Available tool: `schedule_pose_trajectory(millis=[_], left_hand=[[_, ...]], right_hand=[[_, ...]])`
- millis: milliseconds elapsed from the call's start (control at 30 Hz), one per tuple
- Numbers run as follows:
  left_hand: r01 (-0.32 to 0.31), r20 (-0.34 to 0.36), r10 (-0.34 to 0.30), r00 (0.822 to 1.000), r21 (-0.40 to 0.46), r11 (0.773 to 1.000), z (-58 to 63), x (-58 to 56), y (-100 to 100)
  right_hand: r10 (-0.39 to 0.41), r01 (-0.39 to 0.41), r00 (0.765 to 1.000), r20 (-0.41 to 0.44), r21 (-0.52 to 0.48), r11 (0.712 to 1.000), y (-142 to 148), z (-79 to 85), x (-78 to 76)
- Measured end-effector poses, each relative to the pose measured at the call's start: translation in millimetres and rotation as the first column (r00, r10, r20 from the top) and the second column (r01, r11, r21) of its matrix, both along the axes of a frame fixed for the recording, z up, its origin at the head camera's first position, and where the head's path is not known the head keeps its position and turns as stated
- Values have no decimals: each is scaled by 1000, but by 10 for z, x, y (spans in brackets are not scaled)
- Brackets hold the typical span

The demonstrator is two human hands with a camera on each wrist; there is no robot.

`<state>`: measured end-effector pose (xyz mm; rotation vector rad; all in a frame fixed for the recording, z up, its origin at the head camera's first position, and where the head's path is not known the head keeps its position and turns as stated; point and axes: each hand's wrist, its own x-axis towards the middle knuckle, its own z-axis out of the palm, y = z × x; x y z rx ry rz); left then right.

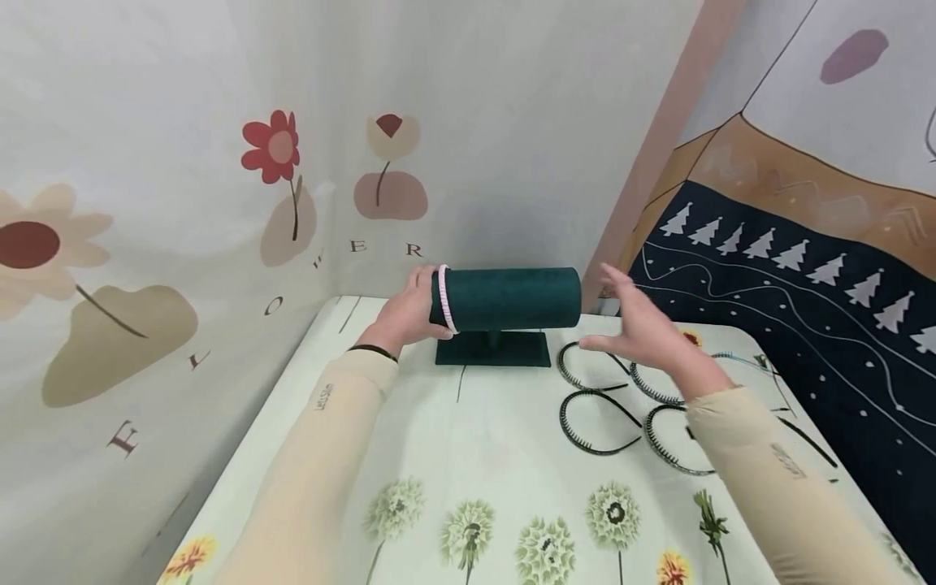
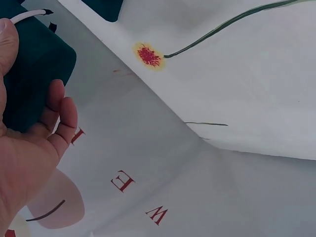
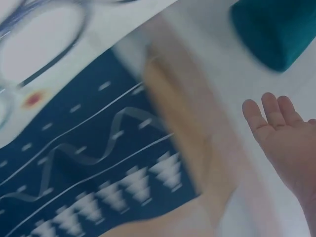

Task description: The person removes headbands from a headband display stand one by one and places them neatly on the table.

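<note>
A dark green cylindrical headband stand point(image 1: 512, 298) lies level on a post above its flat base point(image 1: 493, 349). A pink headband point(image 1: 447, 301) loops over its left end; in the left wrist view the headband's dark-tipped end point(image 2: 30, 14) shows. My left hand point(image 1: 411, 313) holds that left end of the stand, thumb in front beside the headband, other fingers behind it and partly hidden. The left wrist view shows two of its fingers bent by the cylinder's end. My right hand point(image 1: 643, 329) is just off the right end, fingers spread, holding nothing.
Several black toothed headbands point(image 1: 600, 422) lie on the right of the table, partly under my right forearm. The table bears a flower-printed white cloth point(image 1: 439, 455). A printed curtain point(image 1: 512, 122) hangs behind the stand, and a dark tree-patterned cloth point(image 1: 804, 325) is at the right.
</note>
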<state>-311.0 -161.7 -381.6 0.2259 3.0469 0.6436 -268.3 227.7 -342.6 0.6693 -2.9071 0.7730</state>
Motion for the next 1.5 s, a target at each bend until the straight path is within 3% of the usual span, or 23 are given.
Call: schedule_pose_trajectory(millis=[133,267,467,600,767,900,1167,1500], left_hand=[[-28,9,28,1000,6,1000,-14,3,-12],[-31,-1,31,1000,-1,1000,-21,-14,-4],[-9,-28,8,1000,-27,1000,-27,-28,25],[3,-30,-4,1000,-50,999,-31,-20,25],[15,-55,-19,998,-56,998,-4,-21,25],[12,-54,-16,998,-79,997,-18,-29,15],[8,-51,-13,999,-86,996,-25,-18,49],[-2,-25,1,1000,-75,997,-42,-23,23]], right_hand=[[85,-83,996,-41,42,996,-563,13,-141],[137,-120,986,-93,163,979,-1073,46,-248],[225,-151,962,-157,382,912,-1642,-13,-400],[245,-124,950,-195,483,867,-1900,-95,-505],[204,-20,945,-255,579,815,-2081,-129,-616],[189,8,949,-253,617,787,-2152,-163,-662],[157,33,953,-261,600,799,-2177,-246,-709],[177,29,947,-267,621,783,-2199,-232,-707]])
